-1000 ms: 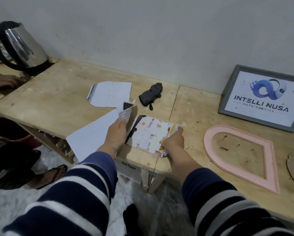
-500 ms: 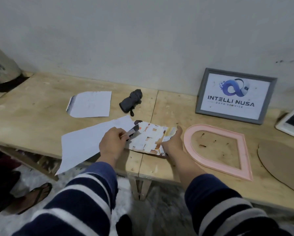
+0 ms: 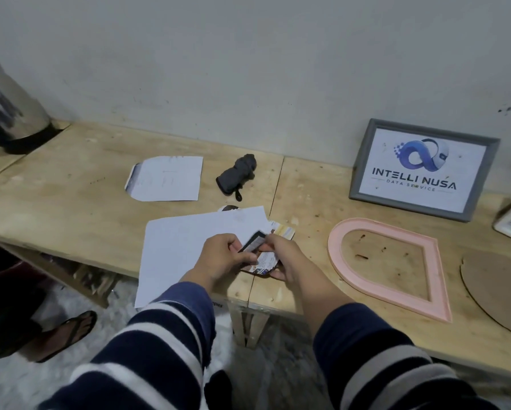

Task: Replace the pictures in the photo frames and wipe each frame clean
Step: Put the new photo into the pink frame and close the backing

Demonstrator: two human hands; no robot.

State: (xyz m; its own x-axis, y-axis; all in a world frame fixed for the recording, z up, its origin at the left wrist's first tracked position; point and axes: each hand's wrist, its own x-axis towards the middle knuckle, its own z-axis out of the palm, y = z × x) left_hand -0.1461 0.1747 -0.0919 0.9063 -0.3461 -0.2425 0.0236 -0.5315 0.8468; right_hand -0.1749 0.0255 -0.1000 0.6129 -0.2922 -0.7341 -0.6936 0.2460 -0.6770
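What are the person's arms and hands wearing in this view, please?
Both arms wear long sleeves with wide navy and white stripes, pushed up short of the wrists. The left hand and right hand are bare: no gloves, rings or watch visible.

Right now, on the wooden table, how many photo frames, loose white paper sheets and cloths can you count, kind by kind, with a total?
Photo frames: 2, the grey frame leaning on the wall and the empty pink arched frame lying flat.
White paper sheets: 2, small sheet, large sheet.
Cloths: 1, the rolled grey cloth.
Total: 5.
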